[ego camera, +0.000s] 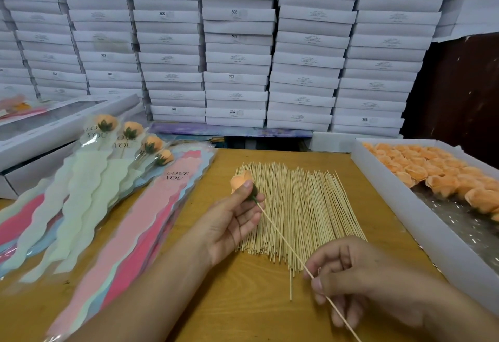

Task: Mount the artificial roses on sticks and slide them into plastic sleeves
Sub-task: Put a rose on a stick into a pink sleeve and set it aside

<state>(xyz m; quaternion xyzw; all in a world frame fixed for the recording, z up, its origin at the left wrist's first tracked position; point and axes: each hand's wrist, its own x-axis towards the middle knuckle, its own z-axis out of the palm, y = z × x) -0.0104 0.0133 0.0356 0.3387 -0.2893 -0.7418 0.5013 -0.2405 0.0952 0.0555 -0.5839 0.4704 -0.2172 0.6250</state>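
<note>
My left hand (232,220) pinches an orange artificial rose (241,179) by its green base, above a spread pile of wooden sticks (297,206). One thin stick (283,241) runs from the rose's base down to my right hand (351,279), which pinches it near its lower end. A stack of empty plastic sleeves (151,220) printed "LOVE YOU" lies to the left. Several sleeved roses (129,139) lie fanned out beyond it.
A white tray (405,206) on the right holds several loose orange rose heads (437,177). Stacked white boxes (237,44) form a wall at the back. More white boxes (40,136) sit at the far left on the wooden table (243,309).
</note>
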